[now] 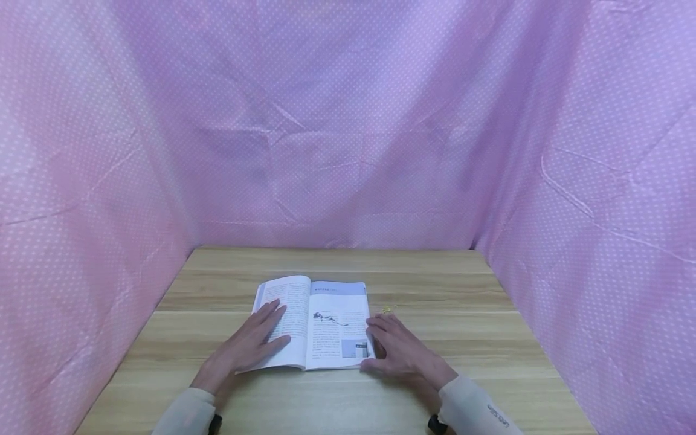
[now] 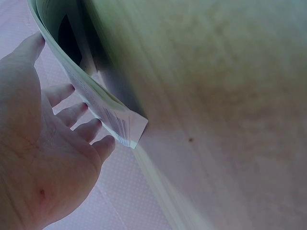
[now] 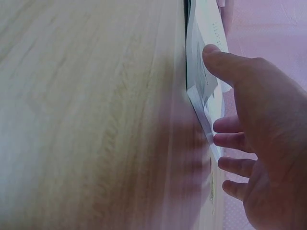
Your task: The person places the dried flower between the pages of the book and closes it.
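On the left, pink-purple dotted cloth [image 1: 70, 181] is hung beside a wood-grained table [image 1: 163, 356], and it is carried on behind the table and along its right side. A pale sleeve [image 1: 185, 412] is seen at the near left, with a black band [image 1: 215, 424] showing at the wrist. The left hand [image 1: 247, 344] is laid on the left page of an open book [image 1: 293, 351], its fingers straight and its thumb spread apart; nothing is gripped by it. The book is placed near the middle of the table, its left pages bowed upward, and a barcode [image 2: 117, 122] is shown on its cover in the left wrist view. The right page is topped by a blue band and printed with a line drawing, text and a small picture. The book's right edge is touched by the right hand [image 1: 394, 347], whose fingers are loosely extended, thumb apart, without a closed grip. Just beyond that hand, a small yellow item [image 1: 387, 309] is partly seen; what it is cannot be told.
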Motion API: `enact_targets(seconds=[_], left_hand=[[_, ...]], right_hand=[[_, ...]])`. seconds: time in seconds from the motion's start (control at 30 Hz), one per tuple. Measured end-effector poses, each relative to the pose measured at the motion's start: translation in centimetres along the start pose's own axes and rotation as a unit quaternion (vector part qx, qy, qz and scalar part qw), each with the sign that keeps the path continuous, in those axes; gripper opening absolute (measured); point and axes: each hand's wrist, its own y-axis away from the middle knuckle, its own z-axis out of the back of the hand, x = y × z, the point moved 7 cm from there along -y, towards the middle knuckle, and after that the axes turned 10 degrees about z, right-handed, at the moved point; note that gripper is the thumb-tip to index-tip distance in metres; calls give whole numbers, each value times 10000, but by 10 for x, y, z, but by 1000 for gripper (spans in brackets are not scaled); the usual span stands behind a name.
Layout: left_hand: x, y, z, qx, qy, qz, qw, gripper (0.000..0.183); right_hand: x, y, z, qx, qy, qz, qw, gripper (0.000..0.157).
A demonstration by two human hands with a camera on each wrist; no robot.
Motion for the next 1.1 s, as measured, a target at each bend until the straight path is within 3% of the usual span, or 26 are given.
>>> enact_targets(seconds=[0.17,0.43,0.57,1.1], left_hand=[[-1,0,0,-19,-6,-32,10000,85],[0,-1,-1,-44,-28,-116,9999,85],[0,-1,-1,-79,-43,-142,9999,85],[0,0,1,-117,-119,-192,9997,85]], right_hand=[[3,0,6,-269,317,54,9991,81],[7,2,9,-473,787,-34,9958,55],[8,2,8,-524,887,-60,9947,51],[10,-3,13,-827,-84,-348,9959,51]])
